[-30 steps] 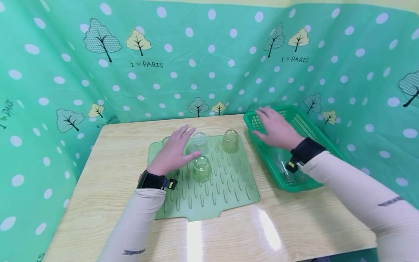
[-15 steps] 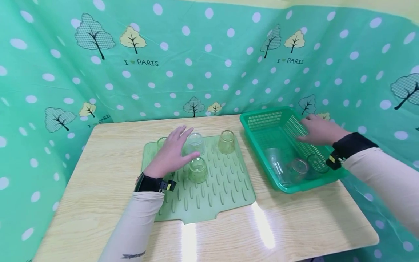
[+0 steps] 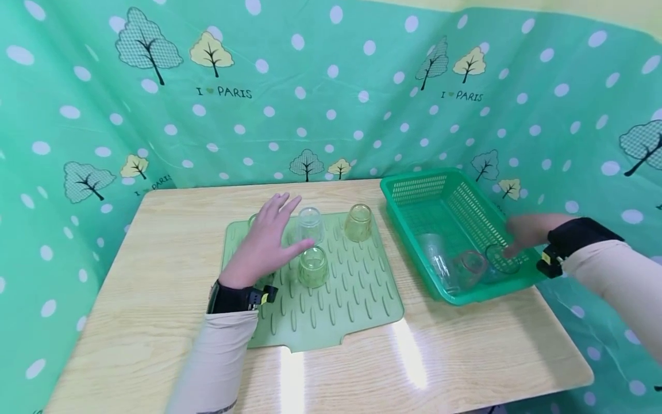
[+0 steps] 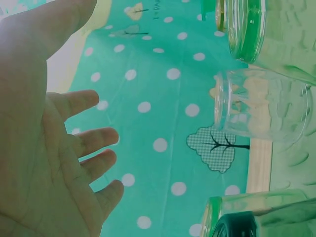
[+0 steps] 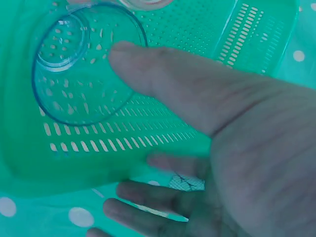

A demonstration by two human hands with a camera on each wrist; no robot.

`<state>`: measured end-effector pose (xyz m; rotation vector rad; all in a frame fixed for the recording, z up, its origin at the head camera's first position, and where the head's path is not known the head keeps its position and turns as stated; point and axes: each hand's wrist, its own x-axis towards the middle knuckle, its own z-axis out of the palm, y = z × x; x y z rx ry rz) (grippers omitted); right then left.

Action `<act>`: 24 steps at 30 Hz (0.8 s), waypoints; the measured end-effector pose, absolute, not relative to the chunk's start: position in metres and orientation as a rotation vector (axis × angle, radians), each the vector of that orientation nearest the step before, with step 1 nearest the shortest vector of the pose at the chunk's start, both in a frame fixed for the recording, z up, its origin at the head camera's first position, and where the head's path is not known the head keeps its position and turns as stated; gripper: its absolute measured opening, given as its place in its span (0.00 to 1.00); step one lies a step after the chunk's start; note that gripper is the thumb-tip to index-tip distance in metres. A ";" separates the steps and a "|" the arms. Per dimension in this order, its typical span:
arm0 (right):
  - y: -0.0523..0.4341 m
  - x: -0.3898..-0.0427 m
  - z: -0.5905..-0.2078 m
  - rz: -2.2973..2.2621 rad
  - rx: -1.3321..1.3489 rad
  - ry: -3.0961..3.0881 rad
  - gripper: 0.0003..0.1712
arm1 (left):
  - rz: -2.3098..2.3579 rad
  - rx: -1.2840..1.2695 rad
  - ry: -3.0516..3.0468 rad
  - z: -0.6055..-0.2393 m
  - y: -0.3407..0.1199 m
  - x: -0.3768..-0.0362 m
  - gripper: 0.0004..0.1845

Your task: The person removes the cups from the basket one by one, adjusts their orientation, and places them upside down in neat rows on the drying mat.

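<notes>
My left hand (image 3: 264,247) hovers with fingers spread over the pale green drying mat (image 3: 357,293), holding nothing. Near it stand a green glass (image 3: 312,269), a clear glass (image 3: 310,225) and a yellowish glass (image 3: 358,223); the hand partly hides another green glass (image 4: 215,217). My right hand (image 3: 532,230) is at the right side of the green basket (image 3: 414,253). Its thumb (image 5: 163,74) overlaps the rim of a bluish glass (image 5: 89,108), while the other fingers spread beyond the basket's wall. Whether the thumb touches the glass I cannot tell.
Also in the basket are a tall clear glass (image 3: 437,259) and a pinkish glass (image 3: 470,268). Both basket and mat rest on a wooden table (image 3: 155,287). A dotted green curtain (image 3: 331,115) hangs behind and at the sides.
My right hand has moved right from above the basket's middle, then down to the bluish glass at its right side. My left hand stays over the mat.
</notes>
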<state>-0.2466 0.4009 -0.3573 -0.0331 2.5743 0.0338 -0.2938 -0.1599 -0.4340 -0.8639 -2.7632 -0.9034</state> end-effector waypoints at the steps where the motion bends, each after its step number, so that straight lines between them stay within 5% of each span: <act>1: 0.403 -0.246 -0.359 0.014 0.000 2.584 0.62 | -0.912 -0.862 -2.760 -0.435 -0.161 -0.292 0.53; 5: 0.408 -0.248 -0.365 -0.014 0.059 2.642 0.61 | -0.947 -0.832 -2.753 -0.437 -0.168 -0.286 0.53; 11: 0.407 -0.244 -0.367 0.035 0.025 2.557 0.24 | -0.978 -0.821 -2.717 -0.434 -0.178 -0.285 0.53; 24: 0.385 -0.243 -0.378 -0.057 0.018 2.324 0.27 | -1.030 -0.779 -2.711 -0.432 -0.192 -0.286 0.54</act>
